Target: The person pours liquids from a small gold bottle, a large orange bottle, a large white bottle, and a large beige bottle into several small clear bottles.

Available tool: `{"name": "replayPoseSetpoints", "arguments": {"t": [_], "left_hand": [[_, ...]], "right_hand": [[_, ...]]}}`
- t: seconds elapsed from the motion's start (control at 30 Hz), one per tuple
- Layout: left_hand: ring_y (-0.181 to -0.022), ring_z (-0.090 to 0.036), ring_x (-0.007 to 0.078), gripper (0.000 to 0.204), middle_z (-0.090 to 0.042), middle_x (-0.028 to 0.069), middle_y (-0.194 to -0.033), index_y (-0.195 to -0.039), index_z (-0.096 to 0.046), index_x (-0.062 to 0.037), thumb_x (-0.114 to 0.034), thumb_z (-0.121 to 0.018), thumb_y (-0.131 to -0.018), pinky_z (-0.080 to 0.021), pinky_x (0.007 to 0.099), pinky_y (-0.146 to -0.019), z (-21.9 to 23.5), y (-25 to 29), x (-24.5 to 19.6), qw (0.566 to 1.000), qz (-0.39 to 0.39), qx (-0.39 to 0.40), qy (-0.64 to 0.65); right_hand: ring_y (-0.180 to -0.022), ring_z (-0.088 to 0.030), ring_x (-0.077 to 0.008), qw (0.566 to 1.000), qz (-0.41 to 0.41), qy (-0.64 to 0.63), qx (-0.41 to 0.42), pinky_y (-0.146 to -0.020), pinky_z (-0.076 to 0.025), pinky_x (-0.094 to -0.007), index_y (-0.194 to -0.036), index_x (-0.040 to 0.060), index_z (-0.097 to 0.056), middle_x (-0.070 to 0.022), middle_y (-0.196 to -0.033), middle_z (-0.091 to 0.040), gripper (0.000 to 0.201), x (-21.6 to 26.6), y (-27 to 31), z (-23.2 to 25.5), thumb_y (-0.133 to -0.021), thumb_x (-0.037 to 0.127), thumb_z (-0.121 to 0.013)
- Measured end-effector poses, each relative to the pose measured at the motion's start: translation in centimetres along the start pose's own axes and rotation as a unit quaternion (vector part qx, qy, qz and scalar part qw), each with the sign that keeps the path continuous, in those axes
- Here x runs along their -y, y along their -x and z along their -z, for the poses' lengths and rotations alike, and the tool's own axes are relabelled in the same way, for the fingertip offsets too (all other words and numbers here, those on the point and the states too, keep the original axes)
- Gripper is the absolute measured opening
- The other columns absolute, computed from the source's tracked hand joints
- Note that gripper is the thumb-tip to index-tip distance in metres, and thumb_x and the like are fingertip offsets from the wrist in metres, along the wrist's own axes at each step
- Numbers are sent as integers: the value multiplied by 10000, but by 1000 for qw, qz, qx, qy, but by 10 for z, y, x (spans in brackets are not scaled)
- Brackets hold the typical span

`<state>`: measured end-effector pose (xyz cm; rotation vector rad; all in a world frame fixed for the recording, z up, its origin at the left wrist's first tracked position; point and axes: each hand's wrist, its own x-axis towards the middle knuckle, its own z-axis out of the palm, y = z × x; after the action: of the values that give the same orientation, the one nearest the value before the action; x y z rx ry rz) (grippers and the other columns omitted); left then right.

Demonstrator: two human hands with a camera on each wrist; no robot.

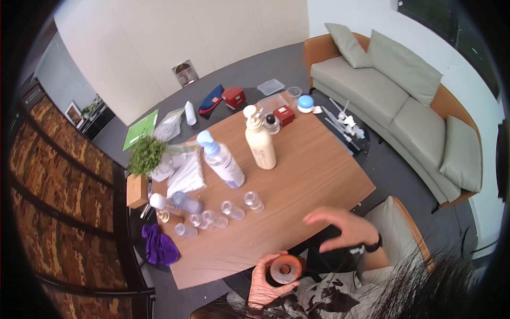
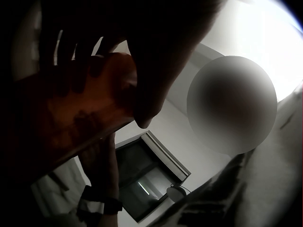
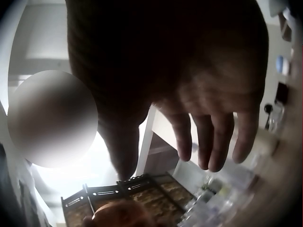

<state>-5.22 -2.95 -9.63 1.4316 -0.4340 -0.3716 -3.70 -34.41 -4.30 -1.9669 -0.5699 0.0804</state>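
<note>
Held in my left hand (image 1: 264, 282), close to my lap at the table's near edge, is an amber see-through bottle (image 1: 292, 262). From above, its round shoulder and small mouth show. The left wrist view has the bottle's smooth side (image 2: 90, 109) with fingers wrapped over it and the thumb along its shoulder. My right hand (image 1: 342, 227) is raised to the right of the bottle, apart from it, fingers extended and thumb spread. In the right wrist view its palm (image 3: 203, 90) holds nothing, and the fingers reach down straight.
On the wooden table (image 1: 308, 175) stand a cream pump bottle (image 1: 261, 146), a clear bottle with a blue top (image 1: 223, 162) and several small clear bottles (image 1: 254, 202). A potted plant (image 1: 149, 154) and a purple cloth (image 1: 159, 245) are at the left. A sofa (image 1: 372, 90) stands beyond.
</note>
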Motion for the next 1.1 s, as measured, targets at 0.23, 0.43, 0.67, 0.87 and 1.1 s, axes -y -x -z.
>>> {"name": "replayPoseSetpoints", "arguments": {"t": [0.23, 0.43, 0.67, 0.87, 1.1], "left_hand": [[-1318, -613, 327, 964, -603, 195, -1389, -1414, -481, -66, -268, -1058, -668, -502, 480, -1127, 3, -11, -12, 995, -62, -80, -14], [-1347, -599, 282, 934, -582, 151, -1434, -1439, -501, -72, -124, -1046, -681, -519, 435, -1147, 9, -13, -21, 987, -101, -124, -29], [-1350, -599, 268, 947, -570, 143, -1437, -1447, -494, -67, -155, -1051, -686, -522, 417, -1151, 14, -18, -22, 979, -98, -168, -65], [-1392, -571, 297, 999, -545, 163, -1474, -1462, -490, -64, -219, -1065, -660, -481, 431, -1185, 0, -25, -17, 983, -94, -141, -64], [-1440, -521, 350, 947, -472, 192, -1605, -1595, -400, -30, -278, -936, -855, -489, 466, -1153, 12, -44, -25, 961, -132, -96, -223]], "right_hand": [[-1315, -650, -299, 975, -59, -207, -61, -1135, -506, -422, -1451, 10, -578, -167, -1391, -674, 640, -30, -27, -61, -947, 289, -857], [-1362, -602, -314, 987, 13, -137, 82, -1148, -489, -427, -1506, 21, -534, -167, -1473, -605, 783, 4, -50, -59, -890, 329, -906], [-1367, -597, -361, 993, 25, -99, 60, -1129, -497, -448, -1521, 33, -498, -191, -1476, -592, 824, 8, -57, -65, -878, 340, -911], [-1312, -642, -368, 998, 11, -67, -10, -1108, -520, -452, -1477, 34, -542, -185, -1423, -637, 818, 9, -51, -81, -833, 333, -949], [-1235, -672, -257, 969, -32, -175, -170, -1069, -516, -387, -1392, 18, -607, -131, -1316, -685, 866, -25, -5, -67, -684, 275, -1035]]}}
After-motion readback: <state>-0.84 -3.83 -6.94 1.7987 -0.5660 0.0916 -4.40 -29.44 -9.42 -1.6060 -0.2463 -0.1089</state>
